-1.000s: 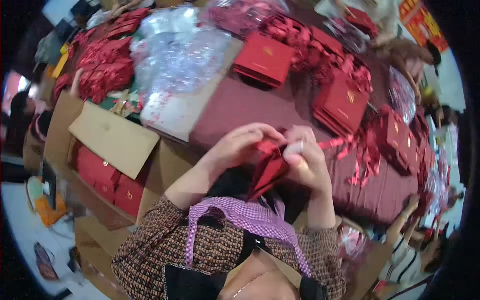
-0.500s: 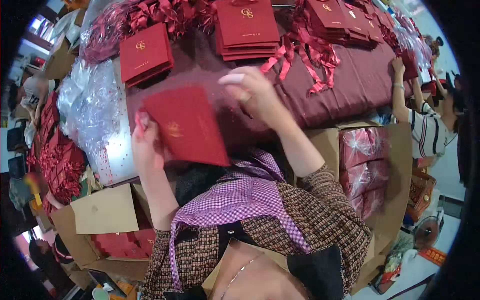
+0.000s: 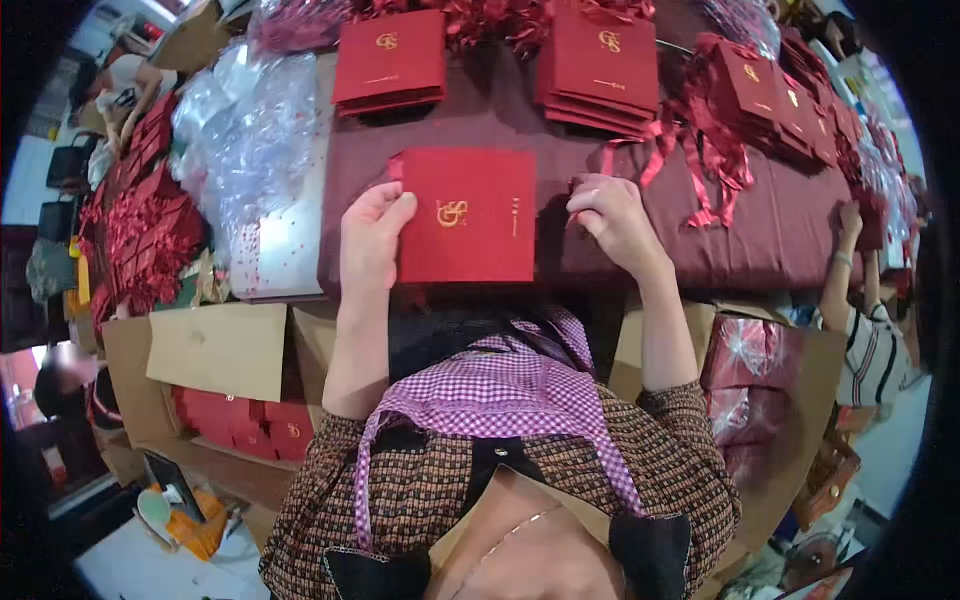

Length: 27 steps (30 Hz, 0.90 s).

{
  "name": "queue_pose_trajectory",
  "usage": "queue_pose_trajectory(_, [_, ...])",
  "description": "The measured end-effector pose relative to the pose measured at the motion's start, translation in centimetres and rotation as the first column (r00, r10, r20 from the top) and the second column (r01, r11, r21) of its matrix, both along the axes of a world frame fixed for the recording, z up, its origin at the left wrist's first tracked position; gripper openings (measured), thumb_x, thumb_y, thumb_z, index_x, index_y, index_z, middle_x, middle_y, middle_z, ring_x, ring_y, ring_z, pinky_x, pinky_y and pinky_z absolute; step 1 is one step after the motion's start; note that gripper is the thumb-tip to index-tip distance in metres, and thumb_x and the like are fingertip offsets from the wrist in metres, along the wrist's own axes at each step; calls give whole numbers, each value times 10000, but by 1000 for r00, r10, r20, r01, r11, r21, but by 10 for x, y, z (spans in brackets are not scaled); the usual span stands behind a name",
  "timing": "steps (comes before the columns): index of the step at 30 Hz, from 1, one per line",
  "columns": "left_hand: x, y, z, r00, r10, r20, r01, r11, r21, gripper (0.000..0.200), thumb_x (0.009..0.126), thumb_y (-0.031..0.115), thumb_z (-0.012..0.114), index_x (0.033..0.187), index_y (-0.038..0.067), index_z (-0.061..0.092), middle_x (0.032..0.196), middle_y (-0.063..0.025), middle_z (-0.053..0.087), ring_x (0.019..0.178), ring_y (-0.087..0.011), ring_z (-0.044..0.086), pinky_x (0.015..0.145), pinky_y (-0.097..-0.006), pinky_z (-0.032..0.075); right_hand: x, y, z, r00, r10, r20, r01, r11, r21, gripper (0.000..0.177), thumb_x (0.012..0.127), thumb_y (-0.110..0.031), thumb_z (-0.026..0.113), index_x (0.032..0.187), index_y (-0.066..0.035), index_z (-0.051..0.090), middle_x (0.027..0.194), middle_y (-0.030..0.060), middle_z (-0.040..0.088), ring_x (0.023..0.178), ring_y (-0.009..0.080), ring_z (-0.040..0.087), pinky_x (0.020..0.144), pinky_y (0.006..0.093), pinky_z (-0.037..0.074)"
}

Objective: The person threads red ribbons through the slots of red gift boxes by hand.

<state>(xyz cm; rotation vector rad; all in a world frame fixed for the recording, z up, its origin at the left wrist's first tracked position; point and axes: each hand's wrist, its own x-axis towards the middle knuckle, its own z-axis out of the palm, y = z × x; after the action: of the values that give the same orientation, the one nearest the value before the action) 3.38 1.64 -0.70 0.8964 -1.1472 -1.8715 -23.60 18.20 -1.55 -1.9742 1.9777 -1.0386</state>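
Grip, left hand (image 3: 372, 245): thumb on top and fingers beneath, closed on the left edge of one red paper bag (image 3: 468, 215).
Grip, right hand (image 3: 612, 218): fingers curled shut just beside the bag's right edge. Whether they pinch anything cannot be told.

Item: the bag, folded flat, gold monogram face up. It lies on the counter (image 3: 780, 230) at its near edge, between the two hands, on the burgundy cloth.

Handling (judged): light and thin. Stiff enough to stay flat, but it would crease if bent, and the smooth face may slide on the cloth. Best taken by an edge or corner, thumb over and fingers under.

Orientation: outline nearly square, so no clear long axis. The monogram sits toward the left hand and the line of small print toward the right, so the top probably points to the person's left.

Adjacent: two stacks of like bags (image 3: 390, 60) (image 3: 598, 65) farther back, loose red ribbons (image 3: 715, 160), clear plastic wrap (image 3: 250, 130), an open cardboard box (image 3: 215, 350), a co-worker's arm (image 3: 840, 270) at the right.
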Motion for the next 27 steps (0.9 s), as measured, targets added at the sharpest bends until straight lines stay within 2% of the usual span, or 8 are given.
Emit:
queue_pose_trajectory(2, [-3, 2, -3, 999, 8, 47, -4, 998, -70, 183, 855, 20, 622, 1034, -20, 623, 929, -57, 663, 807, -94, 606, 751, -227, 484, 2, -2, -3, 984, -127, 124, 136, 988, -68, 169, 811, -14, 610, 968, -74, 626, 961, 79, 637, 987, 246, 580, 896, 363, 422])
queue_pose_trajectory(4, [-7, 7, 5, 996, 23, 85, -16, 997, -78, 168, 864, 27, 616, 1021, -30, 626, 902, -44, 664, 778, -71, 594, 719, -212, 480, 8, -5, 6, 837, -221, 500, 218, 974, 65, 177, 862, 19, 560, 1018, -48, 609, 910, -24, 568, 783, 69, 508, 722, 203, 411])
queue_pose_trajectory(5, [-8, 7, 4, 993, 27, 117, -12, 992, -123, 154, 865, 27, 613, 1008, -30, 630, 886, -37, 663, 765, -62, 587, 700, -204, 476, 11, -9, 12, 839, -148, 524, 171, 985, 5, 177, 897, -1, 540, 1065, -36, 586, 879, -42, 522, 720, 11, 414, 644, 159, 366])
queue_pose_trajectory(8, [-13, 10, 6, 982, 46, 183, -6, 977, -214, 126, 867, 27, 609, 976, -30, 639, 845, -16, 656, 739, -38, 562, 660, -186, 458, 28, -22, 23, 906, -11, 424, 46, 996, -72, 188, 899, -23, 553, 1086, -38, 575, 904, -18, 559, 789, 56, 499, 718, 200, 417])
queue_pose_trajectory(11, [-16, 13, 10, 972, 54, 227, 8, 965, -263, 129, 864, 22, 611, 976, -35, 637, 839, -7, 649, 734, -34, 554, 654, -182, 453, 51, -39, 28, 960, 18, 278, 8, 996, -92, 140, 884, -63, 577, 1019, -29, 592, 937, 84, 630, 892, 202, 583, 818, 307, 439])
queue_pose_trajectory(14, [-18, 15, 12, 973, 70, 221, 0, 954, -299, 138, 856, 8, 615, 984, -39, 637, 830, -1, 644, 730, -34, 551, 656, -183, 453, 72, -54, 33, 978, 78, 191, -45, 985, -169, 90, 861, -95, 610, 928, -35, 607, 861, 100, 630, 821, 271, 568, 789, 351, 405])
queue_pose_trajectory(20, [-18, 21, 22, 965, 103, 241, -6, 928, -373, 187, 834, -10, 638, 1018, -42, 641, 828, -1, 639, 733, -41, 552, 674, -187, 459, 92, -73, 37, 993, 112, 22, -104, 970, -221, 103, 820, -136, 610, 777, -53, 568, 709, 119, 595, 696, 298, 570, 708, 395, 377])
queue_pose_trajectory(27, [-17, 25, 21, 952, 153, 264, 18, 834, -551, 198, 802, -2, 672, 999, -14, 654, 809, -22, 609, 692, -64, 539, 645, -210, 456, 92, -78, 45, 992, 128, 24, -120, 969, -216, 153, 785, -103, 597, 665, -52, 517, 613, 123, 559, 634, 306, 560, 685, 394, 368])
